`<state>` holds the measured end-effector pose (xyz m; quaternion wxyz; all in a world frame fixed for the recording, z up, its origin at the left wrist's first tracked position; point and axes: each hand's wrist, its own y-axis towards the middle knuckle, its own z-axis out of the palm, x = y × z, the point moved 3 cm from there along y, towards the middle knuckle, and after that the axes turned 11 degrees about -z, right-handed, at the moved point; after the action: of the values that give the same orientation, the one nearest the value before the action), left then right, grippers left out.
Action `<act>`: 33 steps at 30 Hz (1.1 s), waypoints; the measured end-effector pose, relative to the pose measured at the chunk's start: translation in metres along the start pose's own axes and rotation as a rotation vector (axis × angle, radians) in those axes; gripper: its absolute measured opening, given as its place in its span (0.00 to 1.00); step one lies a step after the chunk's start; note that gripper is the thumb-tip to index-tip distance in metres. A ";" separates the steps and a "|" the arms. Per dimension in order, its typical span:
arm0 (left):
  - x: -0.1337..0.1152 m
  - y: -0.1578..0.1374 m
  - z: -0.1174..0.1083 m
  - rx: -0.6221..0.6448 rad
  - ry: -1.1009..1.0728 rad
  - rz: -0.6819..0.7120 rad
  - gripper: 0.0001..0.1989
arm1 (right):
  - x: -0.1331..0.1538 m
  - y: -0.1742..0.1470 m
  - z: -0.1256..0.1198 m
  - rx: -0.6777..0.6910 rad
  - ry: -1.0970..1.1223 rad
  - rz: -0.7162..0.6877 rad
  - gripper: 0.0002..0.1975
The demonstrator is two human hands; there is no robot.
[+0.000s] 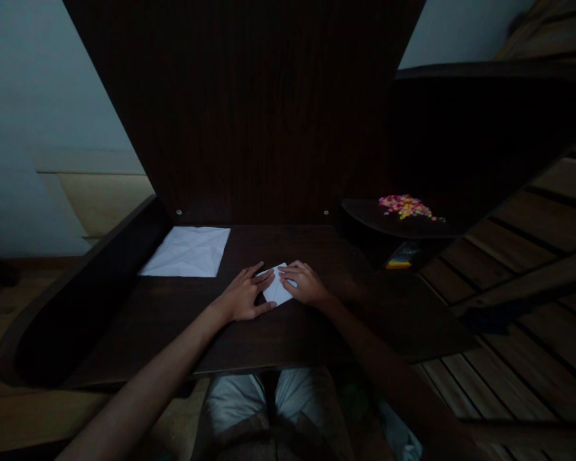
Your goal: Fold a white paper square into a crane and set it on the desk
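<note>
A small folded piece of white paper (278, 292) lies on the dark wooden desk (288, 339), with crease lines showing on its face. My left hand (244, 294) rests on its left side, fingers spread, thumb at the lower edge and fingertips on the upper left. From the right, my right hand (304, 282) touches the paper with its fingers bent over the right part, the thumb and fingertips close together on the surface. Both hands cover the paper's side corners. Whether the right fingers pinch a flap cannot be made out.
A larger creased white sheet (186, 251) lies at the desk's back left. Small colourful pieces (407, 206) are heaped on a raised shelf (364, 214) at the right. Below it sits a rainbow-coloured item (399, 263). A raised side panel (90, 282) bounds the left.
</note>
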<state>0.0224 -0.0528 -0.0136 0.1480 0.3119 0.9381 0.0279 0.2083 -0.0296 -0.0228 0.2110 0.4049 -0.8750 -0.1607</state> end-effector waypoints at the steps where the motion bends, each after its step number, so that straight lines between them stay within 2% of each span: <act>1: -0.001 0.000 0.000 -0.007 -0.002 -0.006 0.34 | 0.001 0.000 0.000 0.005 -0.001 0.000 0.10; 5: -0.002 0.000 -0.002 -0.062 0.002 -0.033 0.32 | 0.002 0.000 -0.002 0.007 -0.002 -0.008 0.13; 9: 0.003 0.002 -0.003 -0.135 0.023 -0.076 0.26 | 0.000 0.000 -0.005 -0.021 0.000 -0.013 0.14; 12: 0.009 0.004 -0.002 -0.163 0.044 -0.102 0.23 | -0.001 -0.001 -0.007 0.011 0.022 -0.014 0.17; 15: 0.012 0.006 -0.002 -0.180 0.029 -0.072 0.20 | 0.000 -0.001 -0.009 0.050 0.045 -0.029 0.20; 21: 0.012 0.008 -0.006 -0.263 -0.059 -0.054 0.12 | -0.001 -0.001 -0.007 0.038 0.052 -0.001 0.22; 27: 0.016 0.007 -0.006 -0.237 -0.094 -0.089 0.13 | -0.003 -0.001 -0.008 0.000 0.089 0.010 0.24; 33: 0.012 0.006 -0.011 -0.194 -0.055 -0.112 0.22 | -0.008 -0.003 -0.007 -0.069 0.138 0.073 0.19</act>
<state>0.0138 -0.0401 -0.0048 0.2044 0.2441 0.9425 0.1016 0.2185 -0.0260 -0.0206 0.2906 0.3755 -0.8664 -0.1548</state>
